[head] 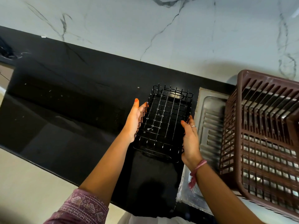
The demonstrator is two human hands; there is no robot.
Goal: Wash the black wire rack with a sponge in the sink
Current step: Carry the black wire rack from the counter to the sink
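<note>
You hold the black wire rack (163, 122) over the dark counter (64, 102), left of the steel drainboard (210, 126).

Left hand (134, 122) and right hand (191, 141) clasp its long sides — it looks light and stiff, likely slippery when soapy, so keep to the rims.

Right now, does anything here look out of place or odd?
Yes. The brown basket sits tilted on the steel drainboard, one edge raised. Both hands, left and right, hold the black wire rack over the black counter. No sponge shows.

Patterned mauve sleeve (84, 207), pinkish wrist thread (196, 171)
</note>
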